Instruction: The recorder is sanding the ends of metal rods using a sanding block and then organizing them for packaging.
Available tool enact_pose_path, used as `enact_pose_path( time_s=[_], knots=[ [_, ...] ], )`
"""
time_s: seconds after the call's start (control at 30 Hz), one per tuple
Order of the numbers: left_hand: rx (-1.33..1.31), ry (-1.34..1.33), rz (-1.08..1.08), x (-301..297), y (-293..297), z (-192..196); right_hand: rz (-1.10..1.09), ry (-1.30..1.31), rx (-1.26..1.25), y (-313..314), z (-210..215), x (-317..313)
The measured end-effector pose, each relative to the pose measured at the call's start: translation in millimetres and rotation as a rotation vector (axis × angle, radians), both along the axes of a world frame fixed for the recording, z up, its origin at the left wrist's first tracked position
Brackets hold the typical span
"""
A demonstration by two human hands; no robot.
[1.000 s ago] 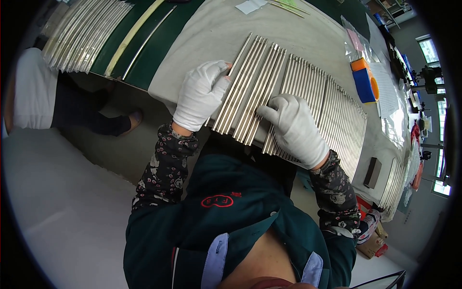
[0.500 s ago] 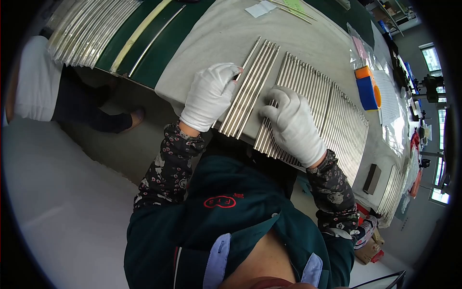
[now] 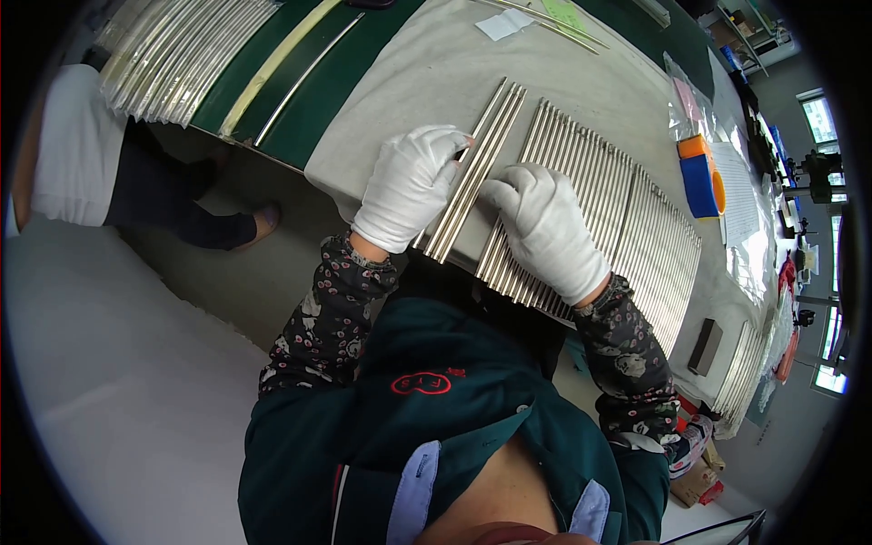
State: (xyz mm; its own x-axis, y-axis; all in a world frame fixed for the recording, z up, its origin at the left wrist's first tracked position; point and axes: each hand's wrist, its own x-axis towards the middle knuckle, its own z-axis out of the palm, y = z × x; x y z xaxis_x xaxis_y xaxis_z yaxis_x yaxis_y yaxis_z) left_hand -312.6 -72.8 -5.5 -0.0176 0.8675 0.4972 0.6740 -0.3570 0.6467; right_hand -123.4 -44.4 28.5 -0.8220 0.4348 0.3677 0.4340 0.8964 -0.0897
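Observation:
My left hand (image 3: 413,188), in a white glove, is closed with its thumb and fingertips pinched on a thin metal rod (image 3: 491,100). That rod lies at the left of a small group of shiny metal rods (image 3: 480,173) on the cloth. My right hand (image 3: 548,227), also gloved in white, has its fingers curled in, with the fingertips close to the right side of this small group. I see nothing held in it. Beneath its palm is the left part of a wide row of parallel metal rods (image 3: 581,163), partly hidden by the hand.
The table bears a pale cloth (image 3: 381,82). Wrapped rods (image 3: 186,54) and a single rod (image 3: 309,77) lie on green surface at the left. An orange and blue tape roll (image 3: 699,177), a dark block (image 3: 705,345) and more rods (image 3: 740,368) sit at the right. Another person's leg (image 3: 173,204) is at left.
The small group now holds fewer rods than before. My right hand's fingertips have moved left from the wide row toward the small group. My left hand has shifted slightly right.

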Motion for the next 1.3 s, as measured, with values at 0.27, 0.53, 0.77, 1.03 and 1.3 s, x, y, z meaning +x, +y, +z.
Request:
enact_pose_path(
  time_s=[0.27,0.53,0.77,1.03,1.3],
  knots=[
    [0.052,0.0,-0.017,-5,0,-5,0.012,-0.032,0.035,0,5,-13],
    [-0.011,-0.435,0.056,-10,-4,-24,-0.021,-0.259,-0.135,-14,22,-12],
    [0.008,0.386,-0.245,3,-4,22,-0.397,-0.126,-0.219,-71,25,92],
    [-0.087,0.814,-0.646,19,0,14,-0.404,-0.215,-0.274,-83,0,87],
    [-0.125,0.749,-0.575,-37,3,11,-0.2,0.031,-0.268,-74,-12,42]
  ],
)
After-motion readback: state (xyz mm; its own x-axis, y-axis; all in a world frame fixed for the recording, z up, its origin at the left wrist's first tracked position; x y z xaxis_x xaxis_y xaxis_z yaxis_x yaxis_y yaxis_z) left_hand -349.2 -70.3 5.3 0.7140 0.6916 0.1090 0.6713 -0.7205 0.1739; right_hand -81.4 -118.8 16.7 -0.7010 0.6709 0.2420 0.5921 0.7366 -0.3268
